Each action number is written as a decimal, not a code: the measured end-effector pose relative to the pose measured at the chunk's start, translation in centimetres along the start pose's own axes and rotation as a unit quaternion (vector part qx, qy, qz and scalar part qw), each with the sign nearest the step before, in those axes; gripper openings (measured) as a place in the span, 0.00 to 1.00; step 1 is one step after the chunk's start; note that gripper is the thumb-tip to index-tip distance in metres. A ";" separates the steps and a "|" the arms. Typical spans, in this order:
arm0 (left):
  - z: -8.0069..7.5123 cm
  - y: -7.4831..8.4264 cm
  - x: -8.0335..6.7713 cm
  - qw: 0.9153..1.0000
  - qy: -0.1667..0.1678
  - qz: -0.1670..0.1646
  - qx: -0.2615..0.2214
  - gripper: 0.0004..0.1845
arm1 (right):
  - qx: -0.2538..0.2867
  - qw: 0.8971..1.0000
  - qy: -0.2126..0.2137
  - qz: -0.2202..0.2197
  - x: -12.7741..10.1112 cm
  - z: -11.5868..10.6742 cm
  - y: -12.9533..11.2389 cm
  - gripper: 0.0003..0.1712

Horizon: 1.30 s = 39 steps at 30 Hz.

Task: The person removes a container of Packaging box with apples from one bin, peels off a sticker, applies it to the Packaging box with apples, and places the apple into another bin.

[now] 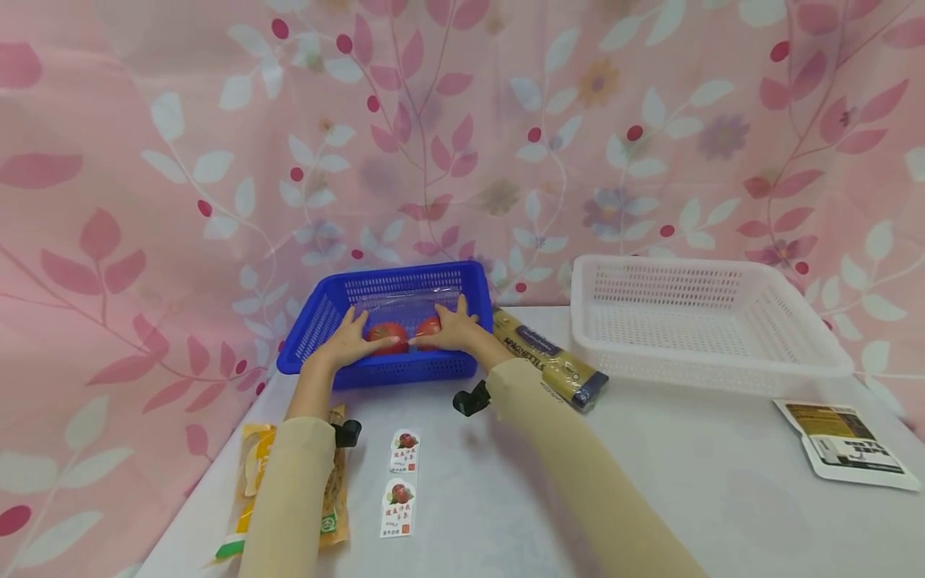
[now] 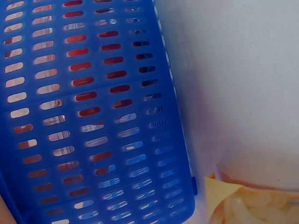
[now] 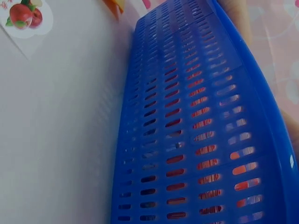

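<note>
In the head view a blue basket (image 1: 405,371) holds a clear plastic package (image 1: 412,303) with red round fruits (image 1: 386,338) under it or inside it. My left hand (image 1: 347,343) reaches over the basket's near left side, fingers spread and thumb stretched across the left fruit. Over the near right side, my right hand (image 1: 458,329) has its fingers spread too, its thumb pointing left over the other fruit. Red shows through the slots of the basket wall (image 2: 100,100) in the left wrist view. The right wrist view shows the basket's slotted side (image 3: 187,112); fingertips are mostly hidden there.
Right of the basket lies a spaghetti packet (image 1: 552,357), partly behind the right forearm. A white basket (image 1: 694,365) stands farther right, with a white and brown pouch (image 1: 847,444) before it. A yellow food bag (image 1: 334,506) lies under the left forearm. Two apple-picture labels (image 1: 399,507) lie between the arms.
</note>
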<state>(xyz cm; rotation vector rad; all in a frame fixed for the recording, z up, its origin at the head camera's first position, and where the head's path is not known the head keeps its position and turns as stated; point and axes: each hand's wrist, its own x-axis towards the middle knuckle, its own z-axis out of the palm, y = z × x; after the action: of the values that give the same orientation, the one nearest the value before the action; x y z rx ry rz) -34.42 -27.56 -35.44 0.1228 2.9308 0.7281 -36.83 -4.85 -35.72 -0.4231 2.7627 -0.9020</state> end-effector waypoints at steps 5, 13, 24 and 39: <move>0.2 0.0 -0.2 1.000 0.025 0.003 0.015 0.61 | -0.013 1.000 0.005 -0.008 0.1 0.1 -0.1 0.58; 0.6 0.1 0.0 0.999 0.044 0.013 0.025 0.61 | -0.020 1.000 0.009 -0.007 0.0 0.0 0.0 0.59; 0.5 0.3 -0.5 0.993 0.113 0.017 0.042 0.60 | -0.004 0.998 0.053 -0.037 -0.3 -0.6 -0.6 0.55; -0.4 1.2 -1.5 0.990 0.140 0.014 0.031 0.58 | -0.012 0.997 0.060 -0.054 -1.1 -2.7 -1.9 0.55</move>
<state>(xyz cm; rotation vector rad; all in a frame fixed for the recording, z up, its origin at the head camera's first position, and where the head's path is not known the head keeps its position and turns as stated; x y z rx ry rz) -32.93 -26.87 -34.34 0.0725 3.2257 0.7103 -36.14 -4.44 -32.29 -0.5450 2.8859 -0.9490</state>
